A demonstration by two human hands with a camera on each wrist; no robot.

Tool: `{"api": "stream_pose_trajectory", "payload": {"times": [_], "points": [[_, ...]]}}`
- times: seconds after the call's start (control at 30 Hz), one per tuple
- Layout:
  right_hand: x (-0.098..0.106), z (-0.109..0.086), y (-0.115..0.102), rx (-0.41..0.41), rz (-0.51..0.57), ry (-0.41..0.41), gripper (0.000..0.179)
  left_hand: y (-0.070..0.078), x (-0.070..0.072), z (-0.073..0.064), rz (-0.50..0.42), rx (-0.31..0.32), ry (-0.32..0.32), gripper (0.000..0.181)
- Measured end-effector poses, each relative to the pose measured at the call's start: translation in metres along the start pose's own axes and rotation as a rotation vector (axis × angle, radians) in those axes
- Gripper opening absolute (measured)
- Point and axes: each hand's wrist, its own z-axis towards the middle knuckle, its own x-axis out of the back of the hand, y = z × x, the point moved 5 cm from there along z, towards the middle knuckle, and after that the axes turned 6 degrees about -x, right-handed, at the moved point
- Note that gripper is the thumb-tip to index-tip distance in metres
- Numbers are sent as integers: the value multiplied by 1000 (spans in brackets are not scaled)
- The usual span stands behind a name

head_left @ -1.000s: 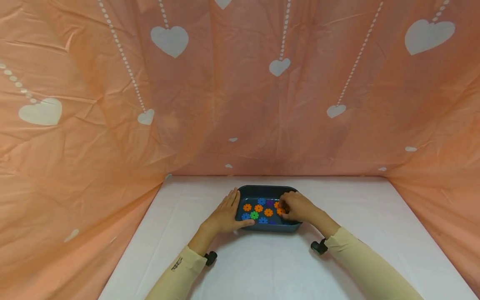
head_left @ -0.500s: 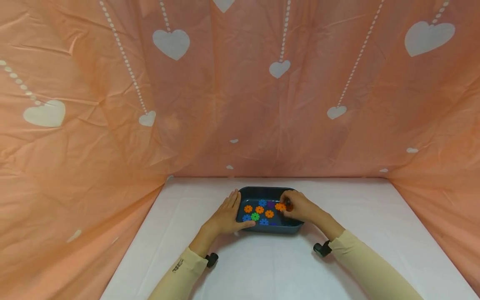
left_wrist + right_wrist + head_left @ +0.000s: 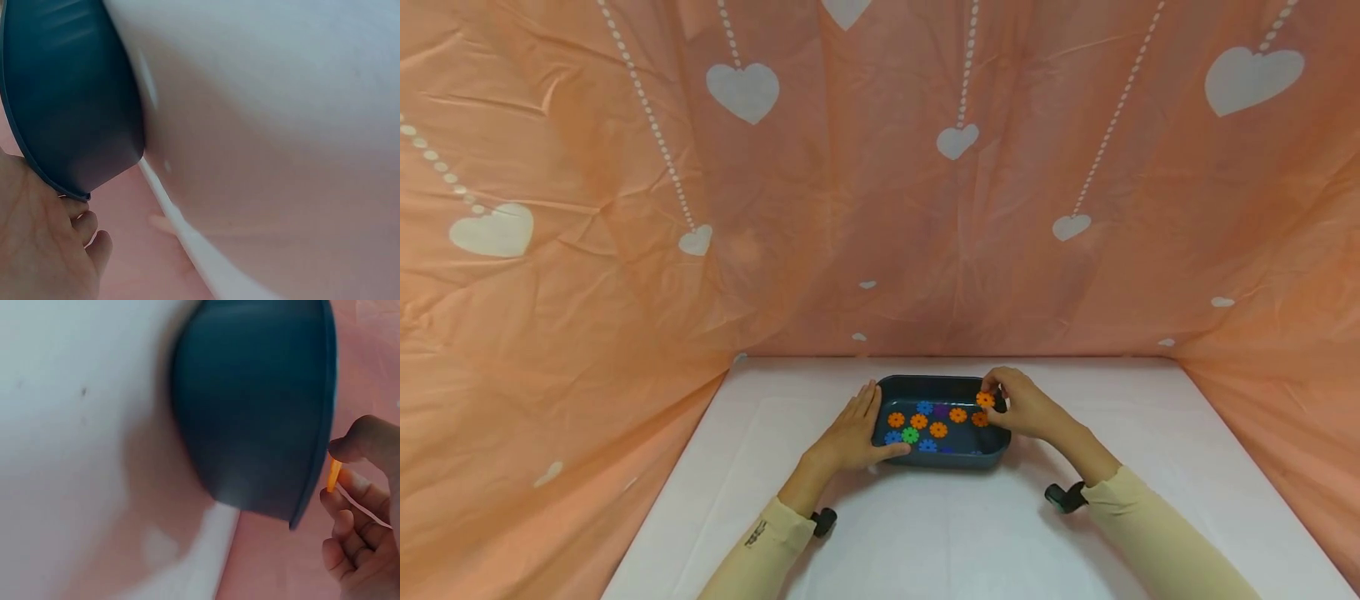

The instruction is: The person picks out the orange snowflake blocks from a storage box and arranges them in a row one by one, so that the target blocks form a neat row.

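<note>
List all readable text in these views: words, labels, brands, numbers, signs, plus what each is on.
No readable text.
Dark print on the cream fabric left sleeve: too small to read.
Dark blue-grey rectangular tray, orange flower-shaped disc: no lettering visible.
Peach fabric backdrop: white heart pattern, no words.
</note>
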Motion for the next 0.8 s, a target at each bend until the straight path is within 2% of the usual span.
{"api": "stream_pose_trajectory", "payload": {"times": [0.1, 0.33, 0.47, 0.8], "points": [[7, -7, 4, -18, 1, 11, 30, 0, 0, 0, 3, -4, -2, 124], [21, -22, 12, 43, 9, 84, 28, 0, 0, 0, -4, -3, 3, 123], [28, -29, 17, 33, -4, 96, 28, 1, 1, -1, -14, -1, 10, 122], [32, -43, 35, 49, 23, 138, 29, -3, -1, 0, -13, -7, 17, 124]]}}
